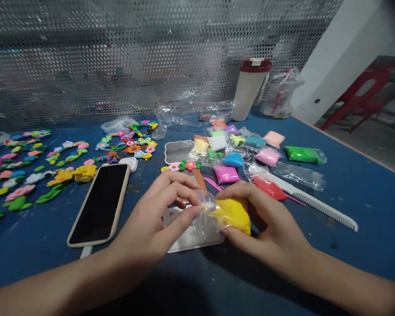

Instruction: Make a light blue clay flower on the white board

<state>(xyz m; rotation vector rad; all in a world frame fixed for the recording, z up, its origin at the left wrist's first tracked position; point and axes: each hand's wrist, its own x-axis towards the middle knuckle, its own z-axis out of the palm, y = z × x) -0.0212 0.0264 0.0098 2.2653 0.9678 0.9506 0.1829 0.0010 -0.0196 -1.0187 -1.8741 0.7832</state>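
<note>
A clear plastic bag of yellow clay [232, 215] is held between both hands above the blue tabletop. My left hand [151, 215] pinches the bag's clear, gathered end between thumb and fingers. My right hand [263, 219] grips the bulging yellow part. Under the bag lies a flat white-and-silver plastic sheet [194, 237], partly hidden by my hands. A black smartphone in a beige case [100, 204] lies left of my left hand. Beyond my hands are small clay flowers [182, 166].
Clay flowers and leaves [16, 175] spread across the blue table [365, 228] at left. Several clay packets [237, 153] and a white comb [322, 204] lie at right. A lidded tumbler [250, 90] and a plastic bag [279, 94] stand before a perforated metal screen [118, 57].
</note>
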